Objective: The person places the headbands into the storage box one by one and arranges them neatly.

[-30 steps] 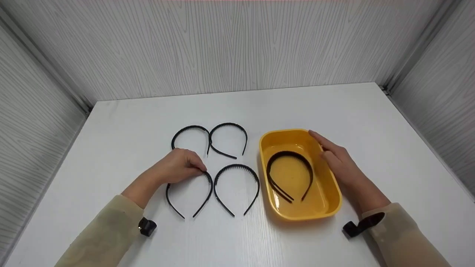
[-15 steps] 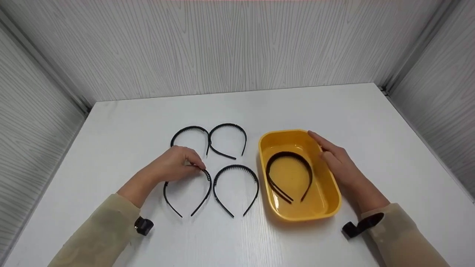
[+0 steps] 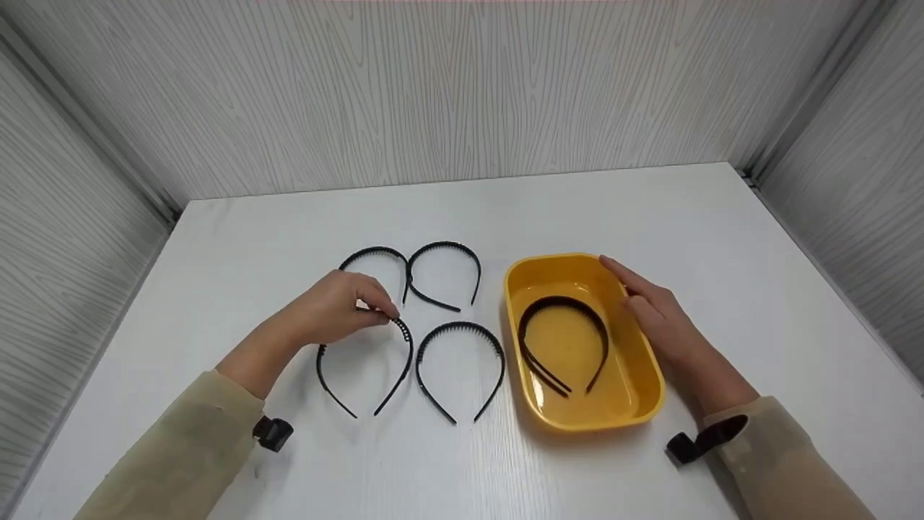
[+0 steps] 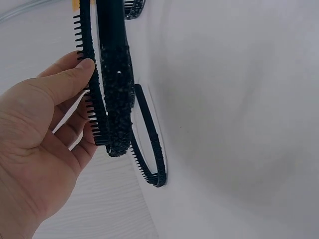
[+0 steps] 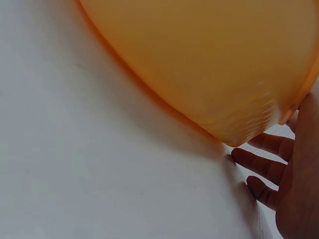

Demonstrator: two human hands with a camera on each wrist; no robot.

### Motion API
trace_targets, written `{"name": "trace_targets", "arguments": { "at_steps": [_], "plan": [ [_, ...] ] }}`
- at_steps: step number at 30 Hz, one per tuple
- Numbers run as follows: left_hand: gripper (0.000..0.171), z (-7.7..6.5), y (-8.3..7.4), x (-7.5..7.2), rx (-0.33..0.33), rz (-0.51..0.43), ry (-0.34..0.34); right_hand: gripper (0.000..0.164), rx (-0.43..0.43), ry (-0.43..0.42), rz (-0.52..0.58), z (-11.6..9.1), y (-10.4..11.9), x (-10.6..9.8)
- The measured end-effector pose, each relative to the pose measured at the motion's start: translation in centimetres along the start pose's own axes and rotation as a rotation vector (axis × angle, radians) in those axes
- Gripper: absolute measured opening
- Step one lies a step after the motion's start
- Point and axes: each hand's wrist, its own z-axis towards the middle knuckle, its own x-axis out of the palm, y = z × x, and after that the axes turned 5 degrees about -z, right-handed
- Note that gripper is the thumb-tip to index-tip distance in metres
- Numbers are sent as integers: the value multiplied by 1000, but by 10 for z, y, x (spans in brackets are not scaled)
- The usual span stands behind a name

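My left hand (image 3: 336,307) pinches a black toothed headband (image 4: 117,99) at the top of its arc, between thumb and fingers. Its two ends point toward me, and its arc tilts up with the hand. To its right lies another black headband (image 3: 462,325) on the white table. The right hand (image 3: 660,318) grips the far right side of a yellow plastic tub (image 3: 613,401), thumb at the rim and fingers along the outer wall. Inside the tub, black headbands (image 3: 605,339) lie nearly stacked, their ends toward me.
Farther back, two more headbands, a left one (image 3: 374,250) and a right one (image 3: 444,244), lie side by side and meet in the middle. My left hand partly covers the left one. Wood-grain panels (image 3: 462,94) enclose the table at the back and sides.
My left hand has drawn slightly up and back from the front edge, tilting the pinched headband's arc upward. The right hand and the tub have stayed in place.
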Motion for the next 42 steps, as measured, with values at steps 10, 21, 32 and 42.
{"name": "trace_targets", "arguments": {
  "at_steps": [10,21,32,42],
  "plan": [
    [20,9,-21,-13,16,29,3,71,36,3,7,0,0,0],
    [20,24,-48,-23,56,49,2,70,23,4,-30,0,2,1],
    [18,50,-79,-23,128,102,25,68,-7,-9,4,-2,-2,4],
    [19,74,-105,-15,180,109,55,69,5,-2,-15,-1,1,4]
  ]
}}
